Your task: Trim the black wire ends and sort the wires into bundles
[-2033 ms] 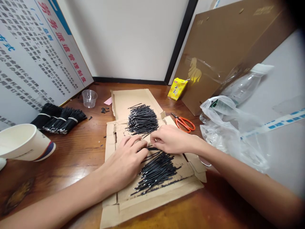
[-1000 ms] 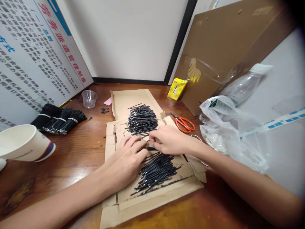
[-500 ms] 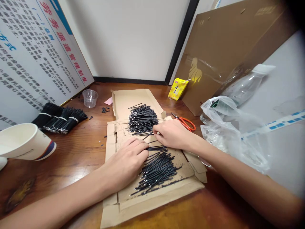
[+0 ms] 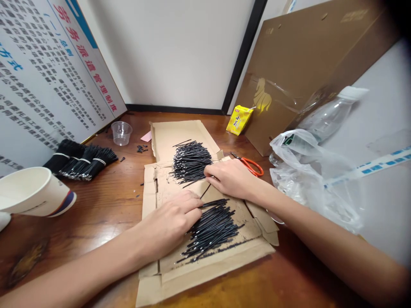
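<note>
Short black wires with silvery tips lie in two piles on a flattened piece of cardboard (image 4: 180, 132). The far wire pile (image 4: 192, 160) is beside my right fingertips, the near wire pile (image 4: 213, 229) beside my left fingers. A single black wire (image 4: 205, 191) slants between my hands. My left hand (image 4: 175, 216) has its fingers closed at the lower end of this wire, fingertips partly hidden. My right hand (image 4: 229, 177) pinches toward its upper end, thumb and forefinger together.
Orange-handled scissors (image 4: 252, 166) lie just right of my right hand. Tied wire bundles (image 4: 85, 160), a paper cup (image 4: 38, 190) and a clear plastic cup (image 4: 121, 133) stand left. Right are a yellow drink carton (image 4: 239, 119), a brown box (image 4: 295, 55), a plastic bag (image 4: 308, 171) and a bottle (image 4: 334, 113).
Wires that lay loose between the hands have moved to the edges of the two piles. One wire now spans the gap between my hands. Both hands have shifted only slightly.
</note>
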`<state>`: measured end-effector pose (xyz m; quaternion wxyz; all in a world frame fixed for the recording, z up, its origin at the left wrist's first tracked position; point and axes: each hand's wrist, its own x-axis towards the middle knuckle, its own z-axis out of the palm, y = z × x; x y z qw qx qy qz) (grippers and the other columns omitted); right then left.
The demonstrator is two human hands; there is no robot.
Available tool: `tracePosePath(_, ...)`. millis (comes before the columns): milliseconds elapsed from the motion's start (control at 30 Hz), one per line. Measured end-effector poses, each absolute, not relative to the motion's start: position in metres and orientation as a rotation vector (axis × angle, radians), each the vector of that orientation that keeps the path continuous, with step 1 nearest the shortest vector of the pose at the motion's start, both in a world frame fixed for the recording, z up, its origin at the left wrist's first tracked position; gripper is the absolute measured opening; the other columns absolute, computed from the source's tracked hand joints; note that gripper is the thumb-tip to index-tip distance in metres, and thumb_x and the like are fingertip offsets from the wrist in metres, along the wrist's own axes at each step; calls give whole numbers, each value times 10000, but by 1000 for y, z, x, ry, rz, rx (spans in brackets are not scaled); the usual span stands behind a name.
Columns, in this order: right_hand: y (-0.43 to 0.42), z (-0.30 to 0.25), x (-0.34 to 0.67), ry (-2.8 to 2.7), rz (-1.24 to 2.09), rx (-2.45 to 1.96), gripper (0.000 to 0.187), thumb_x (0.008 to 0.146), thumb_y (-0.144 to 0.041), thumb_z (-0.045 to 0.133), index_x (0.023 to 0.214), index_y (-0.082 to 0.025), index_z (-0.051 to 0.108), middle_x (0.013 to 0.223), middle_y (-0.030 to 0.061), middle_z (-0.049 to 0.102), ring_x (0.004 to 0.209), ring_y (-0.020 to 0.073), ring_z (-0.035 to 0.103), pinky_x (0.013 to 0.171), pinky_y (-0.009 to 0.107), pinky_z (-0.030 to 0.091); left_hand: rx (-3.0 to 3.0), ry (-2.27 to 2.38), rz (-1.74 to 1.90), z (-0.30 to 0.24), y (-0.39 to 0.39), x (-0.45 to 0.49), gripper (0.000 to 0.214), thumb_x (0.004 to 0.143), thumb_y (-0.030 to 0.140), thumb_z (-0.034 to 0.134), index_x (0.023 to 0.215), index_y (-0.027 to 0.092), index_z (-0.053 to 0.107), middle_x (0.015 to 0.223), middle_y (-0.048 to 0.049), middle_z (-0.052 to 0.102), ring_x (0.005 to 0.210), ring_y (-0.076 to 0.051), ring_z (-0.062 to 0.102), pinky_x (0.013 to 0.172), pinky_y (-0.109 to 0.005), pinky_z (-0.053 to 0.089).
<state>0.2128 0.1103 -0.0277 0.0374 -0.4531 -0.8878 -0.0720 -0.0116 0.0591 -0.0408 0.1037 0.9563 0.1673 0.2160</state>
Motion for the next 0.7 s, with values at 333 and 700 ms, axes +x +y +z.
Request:
tracePosePath(333,109,-22,210,-2794,-111,-1398,233,911,-189,451,789,-170,648,821,59,723,652,145,537,579,310,185,2823,521,616,-40,57,-11,337,838,-90,370,903,95,644,1042,-137,669,1046,-238,610,899,-423,547)
tracePosePath(700,110,-17,222,-2798,420,-1120,193,851,-160,535,826,-201,722,760,5,719,687,130,592,657,259,350,2855,677,558,-43,58,-10,293,789,-70,434,927,105,625,1150,-144,634,1205,-290,516,988,-484,486)
